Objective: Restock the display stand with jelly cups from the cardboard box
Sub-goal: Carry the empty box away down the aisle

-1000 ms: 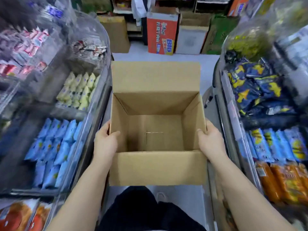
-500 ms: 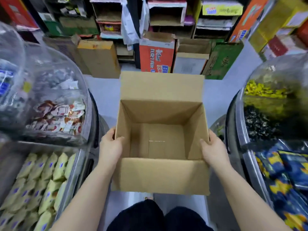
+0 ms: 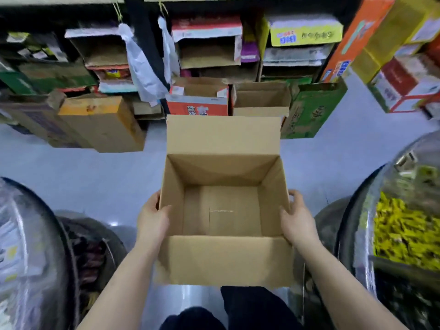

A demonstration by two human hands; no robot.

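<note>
Lower left of frame: domed display bin point(image 3: 35, 253), contents blurred, can't identify. A second ago the left edge showed trays of blue and pale-green packets; those are out of view, so the person has walked forward down the aisle.

Left hand point(image 3: 152, 220) grips the left wall of the cardboard box point(image 3: 223, 260), thumb hooked over the rim to the inside, fingers wrapped outside. Same hold as in both earlier frames.

Centre: box is held up, flaps open, far flap standing upright. Inside is bare cardboard, no jelly cups visible. Judgement: box is emptied, so restocking looks done, and this is carry-away.

Upper centre: stacked cartons point(image 3: 197, 101) on the floor against the shelves, much closer than a second ago. Likely drop-off point for the empty.

Right hand point(image 3: 297, 225) pinches the right wall, thumb inside, fingers outside and partly spread.

Right edge: another domed bin point(image 3: 404, 225) with yellow wrapped sweets. Navy packets seen there earlier are gone from view.
</note>
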